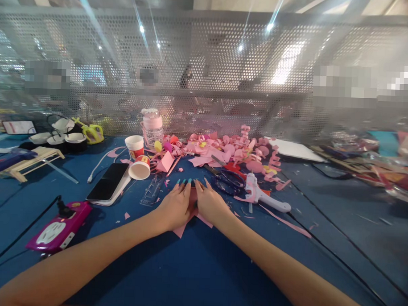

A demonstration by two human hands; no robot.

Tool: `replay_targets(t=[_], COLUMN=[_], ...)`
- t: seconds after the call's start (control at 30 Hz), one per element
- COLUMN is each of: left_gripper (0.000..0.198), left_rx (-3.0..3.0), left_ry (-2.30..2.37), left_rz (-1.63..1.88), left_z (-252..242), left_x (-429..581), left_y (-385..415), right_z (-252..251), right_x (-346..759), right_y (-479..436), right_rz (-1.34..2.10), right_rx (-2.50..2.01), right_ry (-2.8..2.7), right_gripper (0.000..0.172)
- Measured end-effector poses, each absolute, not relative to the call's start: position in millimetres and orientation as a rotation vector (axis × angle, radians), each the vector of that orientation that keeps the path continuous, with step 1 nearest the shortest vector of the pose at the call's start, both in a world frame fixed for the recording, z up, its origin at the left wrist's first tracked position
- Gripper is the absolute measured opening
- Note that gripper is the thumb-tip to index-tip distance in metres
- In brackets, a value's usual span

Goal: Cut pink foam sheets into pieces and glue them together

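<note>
A piece of pink paper [204, 220] lies on the blue table [200, 273], mostly covered by my two hands. My left hand [175, 206] rests flat on its left part, fingers stretched forward. Close beside it, nearly touching, my right hand [210, 203] presses on the right part with its fingers extended. Corners of the paper show below both palms. Just beyond the hands lies a heap of pink paper pieces [224, 149]. Dark-handled scissors [230, 180] and a white glue gun [266, 197] are right of my right hand; a clear ruler [152, 190] is left of my left hand.
Two paper cups [134, 144], a black phone [108, 182] and a magenta power strip [61, 228] are on the left. Behind the heap stand a pink-lidded bottle [152, 124] and a perforated metal screen [207, 55]. Black cables [341, 253] cross the right side.
</note>
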State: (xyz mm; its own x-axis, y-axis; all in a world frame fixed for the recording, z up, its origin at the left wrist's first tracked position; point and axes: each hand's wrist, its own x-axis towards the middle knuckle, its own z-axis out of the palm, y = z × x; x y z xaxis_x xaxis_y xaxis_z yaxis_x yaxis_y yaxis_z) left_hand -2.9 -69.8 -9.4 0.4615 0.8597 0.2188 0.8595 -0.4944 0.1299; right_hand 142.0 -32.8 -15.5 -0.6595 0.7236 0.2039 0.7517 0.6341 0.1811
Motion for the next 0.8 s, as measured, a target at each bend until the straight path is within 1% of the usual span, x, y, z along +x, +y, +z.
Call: replay_targets(t=[0.23,0.33,0.43,0.57,0.73,0.8], left_gripper=[0.059,0.059,0.061,0.071,0.068,0.067], left_rx=[2.711,2.719,2.678,2.638,2.621,2.628], left_ry=[1.592,1.574,1.608,1.654,1.652,1.647], left_rz=[0.311,0.34,0.401,0.427,0.358,0.346], left_z=[-4,-4,-8,-14,-14,-12], left_x=[-1,0,0,-1,-2,-1], left_y=[-79,-82,-83,-81,-79,-79], right_z=[-9,-6,-6,-6,-8,-10], right_x=[142,142,143,143,144,145], right_y=[-43,-47,-46,-45,-47,-47], right_rz=[-0.261,-0.23,-0.247,-0.237,-0.232,-0.272], right_rx=[-1.331,-1.349,-1.315,-1.32,-1.3,-1.242], right_ry=[-2.726,-2.742,-2.785,-2.785,-2.745,-2.719], right_gripper=[0.061,0.065,0.064,0.062,0.06,0.061])
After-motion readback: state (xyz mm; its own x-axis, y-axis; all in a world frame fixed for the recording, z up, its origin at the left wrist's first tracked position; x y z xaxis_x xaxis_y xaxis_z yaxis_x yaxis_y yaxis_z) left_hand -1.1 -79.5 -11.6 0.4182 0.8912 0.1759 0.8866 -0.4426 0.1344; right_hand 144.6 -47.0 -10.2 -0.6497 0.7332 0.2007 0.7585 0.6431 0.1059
